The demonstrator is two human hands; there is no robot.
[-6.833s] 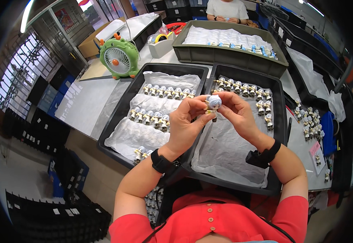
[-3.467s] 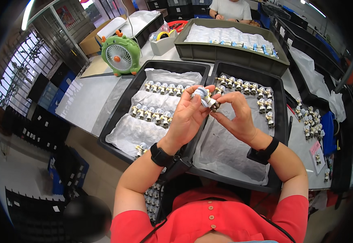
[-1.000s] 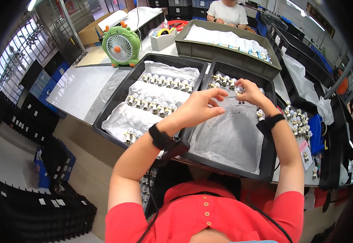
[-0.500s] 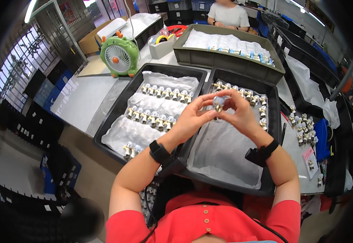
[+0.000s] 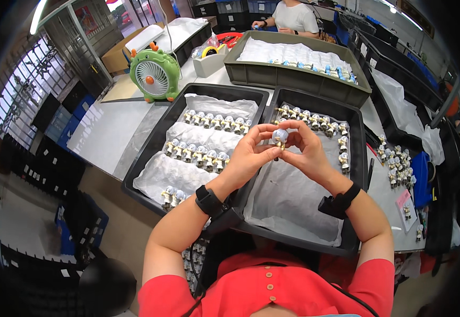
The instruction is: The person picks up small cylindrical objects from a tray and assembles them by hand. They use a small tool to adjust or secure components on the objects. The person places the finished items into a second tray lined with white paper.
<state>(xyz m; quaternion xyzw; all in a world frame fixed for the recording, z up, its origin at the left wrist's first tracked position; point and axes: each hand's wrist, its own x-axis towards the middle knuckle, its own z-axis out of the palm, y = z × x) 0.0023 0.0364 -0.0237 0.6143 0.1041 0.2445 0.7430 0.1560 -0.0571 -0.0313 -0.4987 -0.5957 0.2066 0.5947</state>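
A small figurine [image 5: 280,137] with a pale blue-grey head and gold and white body is pinched between my two hands, above the right black tray [image 5: 357,201]. My left hand [image 5: 252,151] grips it from the left with thumb and fingers. From the other side, my right hand [image 5: 308,150] closes on it, thumb low and fingers curled over. Its lower end is partly covered by my fingertips. Similar figurines [image 5: 322,122] line the far and right sides of that tray on white sheeting. The left black tray [image 5: 141,153] holds rows of the same figurines [image 5: 203,156] between folds of white sheet.
A green fan [image 5: 156,74] and a tape dispenser [image 5: 210,59] stand beyond the trays. Behind is an olive bin [image 5: 293,80] with blue-topped figurines. Loose figurines [image 5: 397,166] and a card [image 5: 405,208] lie at right near a blue container [image 5: 423,179]. A person [image 5: 296,20] sits across.
The figurine has been turned in my fingers, and both hands have shifted slightly left. Across the table, the other person's hand has moved out to the left.
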